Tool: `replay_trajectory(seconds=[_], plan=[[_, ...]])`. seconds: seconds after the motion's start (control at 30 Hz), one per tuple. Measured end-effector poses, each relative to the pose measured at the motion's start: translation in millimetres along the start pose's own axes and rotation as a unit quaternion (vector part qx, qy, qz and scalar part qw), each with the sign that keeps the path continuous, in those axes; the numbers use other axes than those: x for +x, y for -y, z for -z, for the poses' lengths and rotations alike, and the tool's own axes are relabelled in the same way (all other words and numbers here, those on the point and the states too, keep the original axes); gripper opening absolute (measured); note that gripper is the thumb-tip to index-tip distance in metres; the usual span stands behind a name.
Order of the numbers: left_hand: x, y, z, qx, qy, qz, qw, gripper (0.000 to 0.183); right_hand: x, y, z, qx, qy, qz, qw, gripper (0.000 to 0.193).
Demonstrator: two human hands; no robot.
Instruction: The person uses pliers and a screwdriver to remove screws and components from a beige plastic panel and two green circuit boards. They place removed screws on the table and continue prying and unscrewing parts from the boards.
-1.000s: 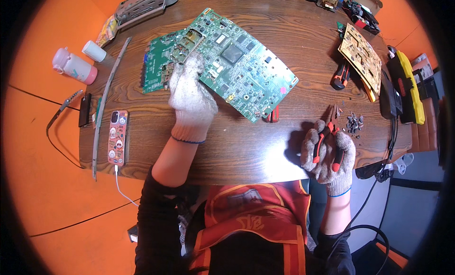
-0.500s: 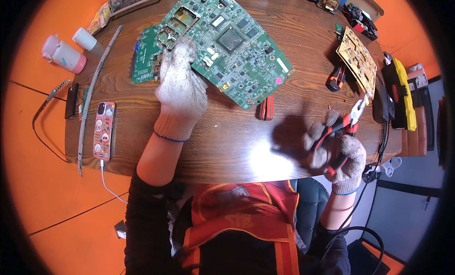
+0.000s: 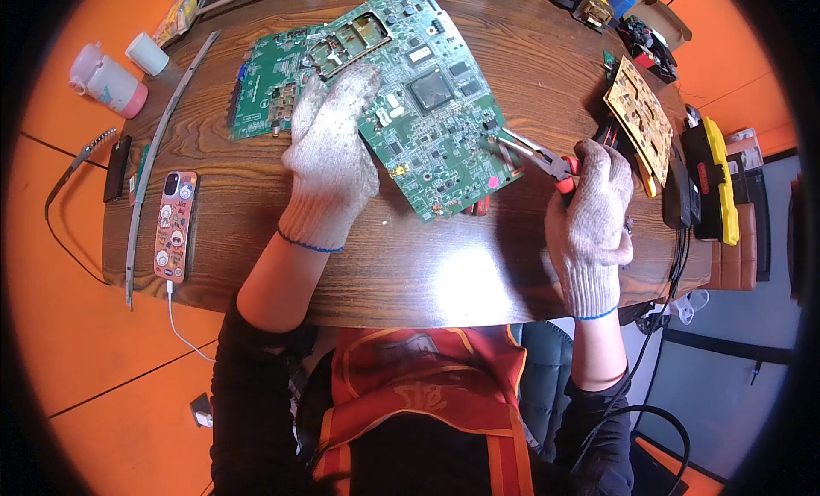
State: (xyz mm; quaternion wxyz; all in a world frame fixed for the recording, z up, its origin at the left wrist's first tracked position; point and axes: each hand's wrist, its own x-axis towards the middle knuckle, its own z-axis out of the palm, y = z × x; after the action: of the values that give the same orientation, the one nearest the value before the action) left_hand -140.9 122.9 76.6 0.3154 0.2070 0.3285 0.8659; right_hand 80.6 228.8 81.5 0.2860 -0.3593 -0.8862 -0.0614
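Observation:
In a white knit glove, my left hand (image 3: 337,141) grips the left edge of a large green circuit board (image 3: 465,146), tilted above the table. The board carries a square dark chip (image 3: 430,91) and a metal-framed shield (image 3: 352,43). My right hand (image 3: 591,210), gloved too, is closed round red-handled pliers (image 3: 547,161). Their long jaws are parted and reach the board's right edge by a small black component; whether they touch it I cannot tell. Behind my left hand lies a second green circuit board (image 3: 265,90). A red-handled tool (image 3: 480,207) shows partly under the held board.
On the left are a phone (image 3: 175,227) on a cable, a long metal strip (image 3: 162,146), a white cup (image 3: 147,53) and a pink-white bottle (image 3: 107,79). To the right, a tan circuit board (image 3: 639,120) leans near a black and yellow case (image 3: 719,180).
My right hand has turned over and brought the pliers left and up to the board's right edge. The held board has tilted and shifted slightly.

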Motion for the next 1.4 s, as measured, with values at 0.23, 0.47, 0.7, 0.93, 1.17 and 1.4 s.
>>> replay_trajectory(seconds=[0.23,0.47,0.7,0.93,1.17,1.4], plan=[[1,0,-2,0.010,-0.030,-0.047,0.998,0.037,14,8,-14,0.001,0.031,-0.026,0.999,0.041],[3,0,0,0.037,-0.059,-0.060,0.996,0.035,18,6,-18,-0.009,0.043,-0.012,0.999,0.045],[2,-4,5,0.033,-0.119,0.044,0.991,0.032,29,-8,-8,-0.008,0.012,0.090,0.996,0.052],[2,2,13,0.071,-0.133,0.045,0.988,0.064,39,-20,-6,0.017,0.023,0.163,0.986,0.052],[6,1,21,0.119,-0.094,0.083,0.985,0.073,38,-22,-9,0.022,0.072,0.172,0.982,0.050],[1,1,13,0.146,-0.133,0.100,0.975,0.077,35,-21,-11,-0.049,0.125,0.180,0.974,0.041]])
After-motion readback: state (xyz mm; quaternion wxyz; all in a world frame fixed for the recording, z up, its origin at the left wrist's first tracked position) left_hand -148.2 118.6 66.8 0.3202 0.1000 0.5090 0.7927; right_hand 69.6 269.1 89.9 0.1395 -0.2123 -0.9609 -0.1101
